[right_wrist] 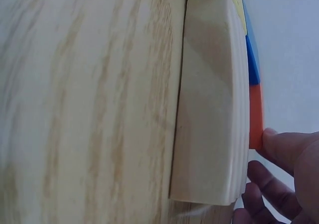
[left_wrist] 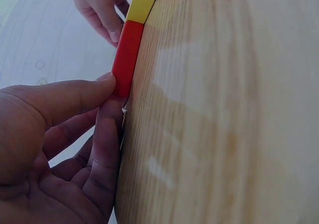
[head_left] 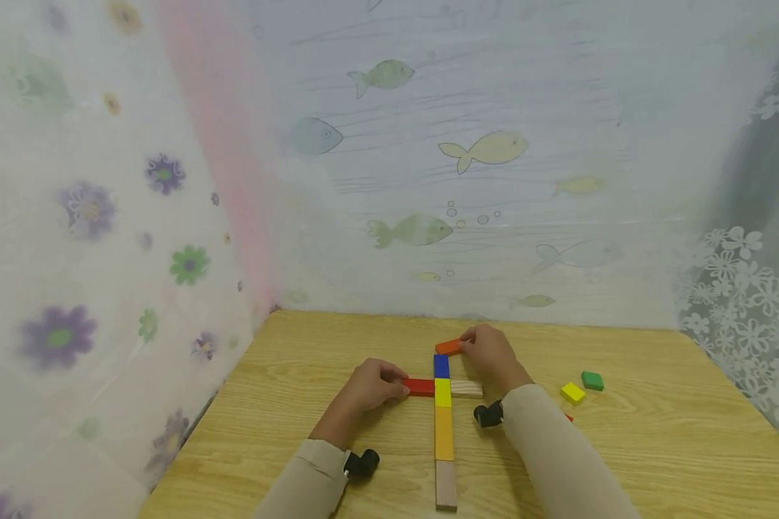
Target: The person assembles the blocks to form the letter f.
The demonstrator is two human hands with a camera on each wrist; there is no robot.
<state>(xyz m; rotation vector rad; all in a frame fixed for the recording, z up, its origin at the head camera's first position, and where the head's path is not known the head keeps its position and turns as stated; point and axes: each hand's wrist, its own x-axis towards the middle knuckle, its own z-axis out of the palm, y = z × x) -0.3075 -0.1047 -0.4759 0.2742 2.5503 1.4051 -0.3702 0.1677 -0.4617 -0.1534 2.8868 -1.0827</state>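
Observation:
Wooden blocks form a cross on the table. My left hand (head_left: 371, 386) pinches the outer end of a red block (head_left: 420, 388), whose inner end meets a yellow block (head_left: 443, 393). At the far end of the column, my right hand (head_left: 492, 353) pinches an orange-red block (head_left: 449, 347) by its right end; it lies at a slant by the blue block (head_left: 441, 366). A plain wood block (head_left: 466, 389) extends right from the yellow one. Below the yellow come an orange block (head_left: 444, 432) and a pale wood block (head_left: 446, 484).
On the right of the wooden table (head_left: 662, 447) lie a small yellow block (head_left: 573, 393) and a green block (head_left: 593, 380). A red piece (head_left: 569, 418) is mostly hidden behind the right sleeve. A fish-patterned curtain (head_left: 480, 216) hangs at the table's far edge.

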